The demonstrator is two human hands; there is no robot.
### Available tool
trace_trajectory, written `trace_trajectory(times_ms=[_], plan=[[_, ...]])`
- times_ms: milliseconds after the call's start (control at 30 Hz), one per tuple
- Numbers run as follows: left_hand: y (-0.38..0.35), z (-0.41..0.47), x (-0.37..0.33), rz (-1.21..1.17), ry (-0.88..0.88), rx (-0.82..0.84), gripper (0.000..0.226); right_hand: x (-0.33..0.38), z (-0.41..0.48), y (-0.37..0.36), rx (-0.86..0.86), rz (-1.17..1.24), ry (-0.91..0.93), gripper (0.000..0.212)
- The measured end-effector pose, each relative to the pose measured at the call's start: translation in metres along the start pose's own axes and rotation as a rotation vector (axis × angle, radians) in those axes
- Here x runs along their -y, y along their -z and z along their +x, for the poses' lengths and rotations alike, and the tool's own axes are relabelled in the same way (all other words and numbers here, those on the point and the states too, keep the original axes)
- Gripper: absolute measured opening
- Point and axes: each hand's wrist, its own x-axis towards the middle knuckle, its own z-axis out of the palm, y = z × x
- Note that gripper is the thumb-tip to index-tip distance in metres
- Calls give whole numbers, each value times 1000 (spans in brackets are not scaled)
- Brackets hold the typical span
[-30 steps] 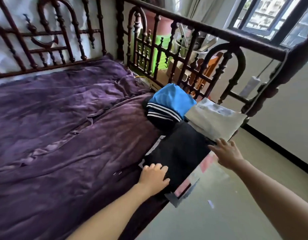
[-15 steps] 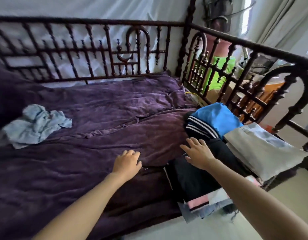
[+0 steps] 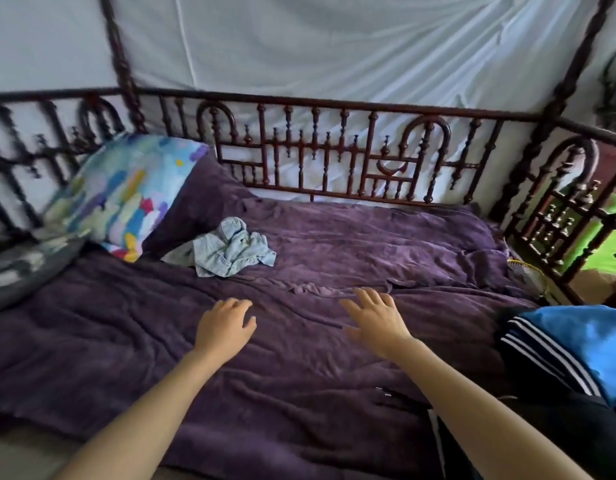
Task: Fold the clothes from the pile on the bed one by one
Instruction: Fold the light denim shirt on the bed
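A crumpled light-blue denim garment (image 3: 230, 249) lies on the purple blanket (image 3: 334, 237) near the pillows, beyond both hands. My left hand (image 3: 225, 327) hovers over the blanket with fingers loosely curled and holds nothing. My right hand (image 3: 376, 317) is spread open above the blanket, also empty. At the right edge sit folded clothes: a blue garment (image 3: 583, 337) on a black one with white stripes (image 3: 542, 355), and a folded black piece (image 3: 556, 441) in front, partly hidden by my right forearm.
A colourful pillow (image 3: 126, 195) and a grey pillow (image 3: 22, 268) lean at the left end. A dark red carved wooden railing (image 3: 334, 157) runs along the back and right side of the bed, with white netting behind it.
The view has swung left from the folded stack toward the middle of the bed. Both hands left the black folded garment and now reach out over the blanket toward the denim piece.
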Motion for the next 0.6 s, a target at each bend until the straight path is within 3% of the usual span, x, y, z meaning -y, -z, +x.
trace_trajectory(times_ms=[233, 600], plan=[[37, 9, 102, -19, 55, -115, 41, 98, 70, 14, -113, 86, 81, 56], [79, 56, 260, -111, 80, -186, 41, 216, 173, 14, -106, 195, -45, 54]])
